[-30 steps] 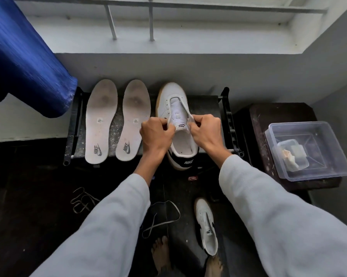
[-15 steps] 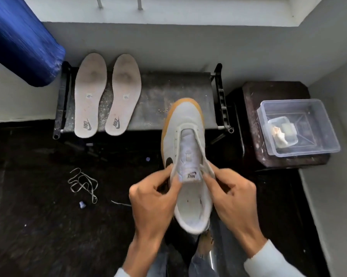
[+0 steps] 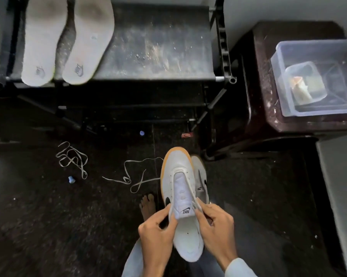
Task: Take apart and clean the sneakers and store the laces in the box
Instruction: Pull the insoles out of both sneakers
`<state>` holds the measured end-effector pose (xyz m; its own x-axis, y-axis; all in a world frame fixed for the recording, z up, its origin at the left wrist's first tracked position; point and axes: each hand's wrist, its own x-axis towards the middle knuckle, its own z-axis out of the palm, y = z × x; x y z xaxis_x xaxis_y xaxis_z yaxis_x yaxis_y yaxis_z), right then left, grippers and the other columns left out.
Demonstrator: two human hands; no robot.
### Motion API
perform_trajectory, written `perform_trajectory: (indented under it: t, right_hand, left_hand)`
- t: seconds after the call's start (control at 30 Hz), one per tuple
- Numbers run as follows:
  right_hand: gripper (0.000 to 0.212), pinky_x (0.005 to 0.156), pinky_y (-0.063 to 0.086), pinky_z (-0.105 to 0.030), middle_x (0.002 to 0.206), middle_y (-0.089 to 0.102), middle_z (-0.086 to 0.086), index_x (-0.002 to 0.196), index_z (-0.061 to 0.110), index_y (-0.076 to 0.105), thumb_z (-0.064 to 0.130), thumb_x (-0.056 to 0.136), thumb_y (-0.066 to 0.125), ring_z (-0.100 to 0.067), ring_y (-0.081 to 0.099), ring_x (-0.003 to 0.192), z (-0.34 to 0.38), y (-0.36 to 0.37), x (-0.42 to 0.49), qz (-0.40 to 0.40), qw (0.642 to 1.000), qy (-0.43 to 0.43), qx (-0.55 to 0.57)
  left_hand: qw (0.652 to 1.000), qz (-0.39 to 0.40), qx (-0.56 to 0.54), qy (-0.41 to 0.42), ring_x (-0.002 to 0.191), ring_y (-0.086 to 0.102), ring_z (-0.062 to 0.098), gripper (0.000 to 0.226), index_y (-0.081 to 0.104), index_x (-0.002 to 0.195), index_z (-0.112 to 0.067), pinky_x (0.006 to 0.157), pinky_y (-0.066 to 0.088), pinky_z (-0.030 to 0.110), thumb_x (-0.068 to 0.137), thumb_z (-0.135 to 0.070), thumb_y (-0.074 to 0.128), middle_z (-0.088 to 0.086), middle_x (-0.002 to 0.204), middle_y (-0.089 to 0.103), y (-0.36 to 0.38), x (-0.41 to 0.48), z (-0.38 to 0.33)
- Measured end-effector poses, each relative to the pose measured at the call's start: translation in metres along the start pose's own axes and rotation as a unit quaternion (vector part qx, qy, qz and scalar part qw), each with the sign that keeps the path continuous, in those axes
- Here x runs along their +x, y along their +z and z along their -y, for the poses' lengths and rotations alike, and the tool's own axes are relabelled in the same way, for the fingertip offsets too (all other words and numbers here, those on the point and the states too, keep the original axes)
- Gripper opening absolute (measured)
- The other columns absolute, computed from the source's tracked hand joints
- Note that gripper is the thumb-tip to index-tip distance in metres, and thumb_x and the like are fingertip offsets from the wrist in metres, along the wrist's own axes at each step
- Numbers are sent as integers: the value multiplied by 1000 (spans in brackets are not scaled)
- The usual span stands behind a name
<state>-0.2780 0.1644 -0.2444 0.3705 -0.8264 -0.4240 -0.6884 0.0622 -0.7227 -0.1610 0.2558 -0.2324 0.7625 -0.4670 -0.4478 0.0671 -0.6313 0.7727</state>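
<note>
A white sneaker (image 3: 181, 182) with a tan sole hangs low over the floor, toe pointing away. My left hand (image 3: 155, 233) grips its left collar beside the tongue. My right hand (image 3: 216, 226) pinches the right collar. The second white sneaker (image 3: 201, 176) lies on the floor just behind and to the right, mostly hidden. Two loose laces lie on the dark floor: one bundled (image 3: 73, 158) at the left, one looped (image 3: 134, 176) nearer the shoe. Two white insoles (image 3: 44, 41) (image 3: 87, 39) rest on the rack's top. A clear plastic box (image 3: 312, 76) sits at the right.
The black shoe rack (image 3: 158, 48) has a dusty top and stands against the wall. A dark stool (image 3: 268, 90) bears the clear box, which holds a smaller tub (image 3: 304, 84). A bare foot (image 3: 148, 204) stands left of the shoe. Small blue bits (image 3: 71, 179) lie on the floor.
I have carried the sneaker from the rack's top down and back towards the floor, both hands still on its collar. The view has tipped downward, so the second shoe and laces show.
</note>
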Motion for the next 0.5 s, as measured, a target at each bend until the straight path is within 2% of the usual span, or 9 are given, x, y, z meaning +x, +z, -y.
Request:
perform_trajectory:
  t: [0.07,0.13,0.2,0.23,0.3,0.37,0.4,0.47,0.5]
  right_hand:
    - [21,64,45,-10,74,67,17,108,29,76,20,89,72,0,63,75,-38,22,17,-1,1000,27,-2]
    - [21,68,53,-19,80,69,18,109,29,75,23,90,70,2,65,77,-74,44,38,5,999,50,2]
    - [22,72,59,-28,87,72,15,111,28,74,24,91,69,1,67,79,-105,64,61,10,998,64,-1]
    - [21,73,59,-28,89,73,13,111,26,74,23,91,68,0,67,79,-120,74,72,11,998,63,-6]
    - [20,73,56,-20,92,75,7,109,21,76,18,91,68,0,65,79,-147,94,95,11,998,54,-26]
    - [16,72,56,-25,91,77,1,103,16,78,15,90,68,-7,68,79,-168,111,116,13,998,43,-54]
    - [15,72,57,-28,90,77,-2,101,14,78,15,91,67,-12,70,80,-179,119,125,17,997,43,-64]
    - [17,75,57,-28,93,77,-4,104,12,77,14,91,65,-16,71,85,-200,132,140,27,996,54,-70]
    - [18,76,57,-28,94,77,-6,105,12,76,13,91,65,-17,71,86,-207,136,145,28,995,59,-71]
  left_hand:
    - [999,16,4,-27,90,67,-9,26,77,105,-23,73,55,11,79,-24,79,-17,96,75,27,15,27]
    - [999,24,7,-48,87,68,-8,25,77,105,-22,69,55,12,81,-26,78,-16,95,76,53,33,55]
    - [997,31,22,-69,88,63,-15,24,76,104,-19,68,48,2,82,-25,77,-12,95,76,76,52,80]
    - [996,30,33,-79,90,62,-18,23,76,105,-17,69,42,-3,82,-24,76,-8,96,76,87,61,91]
    - [994,27,61,-92,99,64,-6,23,75,106,-13,72,29,-12,84,-19,74,4,102,76,107,80,108]
    - [992,26,88,-87,110,63,15,23,74,110,-11,71,14,-16,89,-21,69,12,108,74,121,94,119]
    - [991,31,101,-81,114,61,21,25,73,113,-12,70,9,-14,92,-24,65,13,113,72,127,99,125]
    - [989,52,120,-71,117,59,25,28,71,118,-15,76,11,-7,95,-27,62,15,118,70,136,111,143]
    - [988,63,119,-70,115,59,28,28,70,119,-13,82,17,-2,95,-23,62,16,118,70,141,117,153]
